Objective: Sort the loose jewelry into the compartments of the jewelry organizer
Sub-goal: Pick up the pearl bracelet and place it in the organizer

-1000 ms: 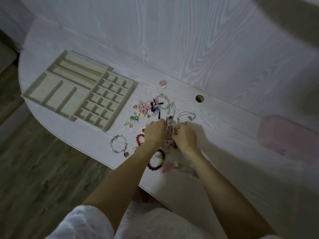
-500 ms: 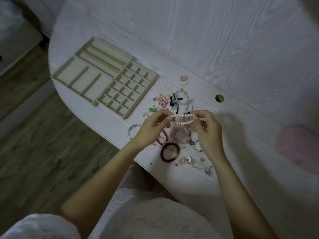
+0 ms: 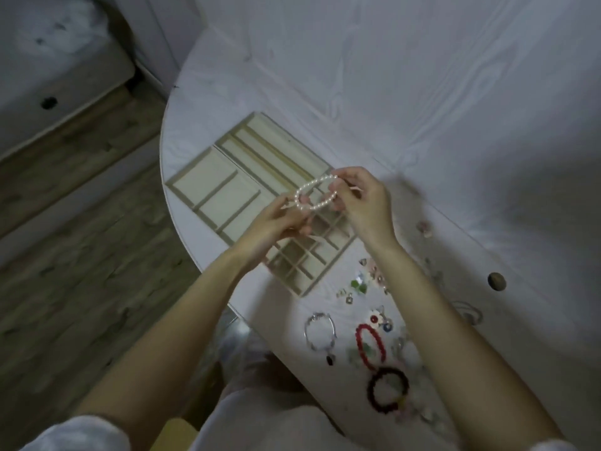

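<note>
Both hands hold a white pearl bracelet [image 3: 313,192] stretched into an oval above the beige jewelry organizer [image 3: 224,187]. My left hand [image 3: 276,222] pinches its near end and my right hand [image 3: 361,203] pinches its far end. The bracelet hangs over the boundary between the long slots and the grid of small compartments. Loose jewelry lies on the white table to the right: a silver chain bracelet [image 3: 320,332], a red bead bracelet [image 3: 369,346], a dark bead bracelet [image 3: 387,390], and small charms and earrings [image 3: 357,286].
The white table [image 3: 422,125] has a rounded front-left edge and a round cable hole [image 3: 496,281] at right. Wooden floor [image 3: 65,255] lies to the left. A pale cabinet or bed base [image 3: 48,60] stands at the upper left. My lap is under the table edge.
Both hands lifted the pearl bracelet out of the jewelry pile and carried it left, over the organizer. The view has swung left too, so the pile now sits at lower right.
</note>
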### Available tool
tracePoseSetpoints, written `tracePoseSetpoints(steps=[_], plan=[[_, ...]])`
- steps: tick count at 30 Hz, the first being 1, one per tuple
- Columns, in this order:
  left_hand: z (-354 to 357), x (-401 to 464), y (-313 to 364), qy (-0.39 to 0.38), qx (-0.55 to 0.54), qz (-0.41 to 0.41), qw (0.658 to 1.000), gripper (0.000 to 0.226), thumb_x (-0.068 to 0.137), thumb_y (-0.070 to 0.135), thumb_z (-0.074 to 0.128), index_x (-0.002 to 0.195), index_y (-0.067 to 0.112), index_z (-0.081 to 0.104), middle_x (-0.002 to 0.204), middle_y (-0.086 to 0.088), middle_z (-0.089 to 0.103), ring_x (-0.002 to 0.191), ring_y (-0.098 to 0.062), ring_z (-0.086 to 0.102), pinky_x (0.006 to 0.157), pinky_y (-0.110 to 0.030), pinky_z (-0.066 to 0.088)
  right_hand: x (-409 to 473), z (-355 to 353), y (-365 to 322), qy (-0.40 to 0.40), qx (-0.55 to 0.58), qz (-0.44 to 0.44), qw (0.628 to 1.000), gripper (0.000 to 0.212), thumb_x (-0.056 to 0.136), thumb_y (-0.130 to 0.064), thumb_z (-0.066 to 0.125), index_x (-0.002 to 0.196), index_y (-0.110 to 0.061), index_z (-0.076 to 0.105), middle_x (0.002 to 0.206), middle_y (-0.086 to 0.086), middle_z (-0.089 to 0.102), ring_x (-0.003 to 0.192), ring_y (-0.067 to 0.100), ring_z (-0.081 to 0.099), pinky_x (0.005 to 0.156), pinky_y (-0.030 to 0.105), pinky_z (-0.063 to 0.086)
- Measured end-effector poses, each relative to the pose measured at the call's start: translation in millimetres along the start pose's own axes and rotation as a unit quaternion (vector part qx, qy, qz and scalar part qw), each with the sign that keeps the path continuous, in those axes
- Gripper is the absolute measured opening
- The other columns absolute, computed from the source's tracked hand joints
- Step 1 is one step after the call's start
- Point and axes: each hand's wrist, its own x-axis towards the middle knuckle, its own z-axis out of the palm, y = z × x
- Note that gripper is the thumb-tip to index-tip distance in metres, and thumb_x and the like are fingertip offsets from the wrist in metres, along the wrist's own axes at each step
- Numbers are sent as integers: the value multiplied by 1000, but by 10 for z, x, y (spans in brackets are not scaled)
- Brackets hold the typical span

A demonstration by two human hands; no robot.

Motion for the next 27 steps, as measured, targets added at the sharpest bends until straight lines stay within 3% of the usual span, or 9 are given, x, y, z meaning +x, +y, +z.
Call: tracePoseSetpoints(steps=[3, 8, 13, 17, 21, 25, 27], plan=[[-350, 376, 208, 29, 34, 6, 999, 19, 95, 3, 50, 109, 12, 59, 79, 6, 67, 71, -10, 59, 77, -24, 52, 462, 197, 44, 17, 43, 51, 998, 12, 89, -2, 59, 91, -14, 64, 89, 2, 67, 70, 11, 67, 65, 26, 57], [-703, 736, 366, 68, 45, 9, 997, 25, 96, 0, 43, 115, 0, 59, 81, 2, 66, 62, -8, 56, 67, -21, 52, 811, 504, 86, 2, 56, 76, 996, 15, 90, -1, 57, 90, -15, 63, 95, 6, 68, 70, 12, 68, 66, 27, 55], [-951, 557, 240, 55, 75, -32, 995, 27, 93, -7, 42, 106, 6, 62, 79, 5, 69, 59, -5, 54, 54, -16, 44, 715, 748, 200, 8, 81, 83, 993, 17, 91, 1, 54, 88, -14, 63, 88, 3, 66, 69, 7, 67, 66, 25, 55], [-1059, 401, 105, 67, 84, -53, 993, 27, 95, -1, 44, 104, 14, 64, 80, 8, 71, 61, -4, 54, 53, -16, 40, 575, 882, 264, -12, 80, 89, 993, 15, 93, -1, 53, 90, -14, 60, 92, 5, 64, 72, 5, 66, 69, 24, 55], [-1171, 209, -7, 83, 47, -94, 991, 26, 96, 6, 45, 112, 10, 66, 93, -2, 71, 66, -7, 58, 52, -18, 40, 404, 926, 249, -29, 88, 88, 992, 17, 93, -1, 52, 91, -15, 60, 89, 3, 64, 73, 7, 65, 71, 25, 55], [-1109, 72, -49, 79, 114, -69, 988, 22, 90, 1, 56, 102, 15, 68, 82, 11, 71, 63, 1, 55, 57, -14, 43, 294, 841, 195, -18, 105, 85, 991, 15, 95, -2, 49, 95, -14, 58, 91, 11, 64, 84, 20, 65, 73, 26, 55], [-990, 76, -13, 67, 129, -52, 988, 18, 90, 5, 58, 101, 15, 69, 83, 10, 69, 65, 4, 53, 59, -12, 42, 206, 744, 163, -16, 110, 83, 990, 14, 95, -2, 48, 99, -12, 57, 93, 11, 63, 85, 19, 65, 72, 25, 55]])
